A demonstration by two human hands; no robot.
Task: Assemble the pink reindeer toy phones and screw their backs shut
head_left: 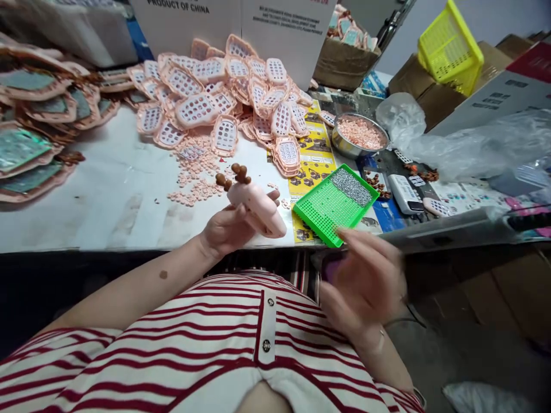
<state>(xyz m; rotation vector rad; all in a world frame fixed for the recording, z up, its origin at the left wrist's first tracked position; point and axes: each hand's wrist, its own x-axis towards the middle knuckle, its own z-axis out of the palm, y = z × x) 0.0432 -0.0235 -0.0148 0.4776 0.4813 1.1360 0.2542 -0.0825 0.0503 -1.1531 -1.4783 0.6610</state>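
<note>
My left hand (228,229) is closed around a pink plastic toy casing (260,209) with brown antler-like pieces on top, held tilted just above the table's front edge. Motion blurs my right hand (365,281), which is off the table's front edge; its thumb and fingers are apart, and I see nothing between them. Close to its fingertips lies a green tray (321,229) with small silvery metal parts (350,186), probably screws, at the far end. Beyond my left hand, small pink pieces (193,192) are scattered over the white tabletop.
Pink casings with grids of holes (198,109) are heaped at the back. Larger pink frames (34,115) are stacked on the left. A metal bowl (359,150) of small pink pieces stands right of centre, near a white remote-like device (404,195) and a yellow basket (450,51).
</note>
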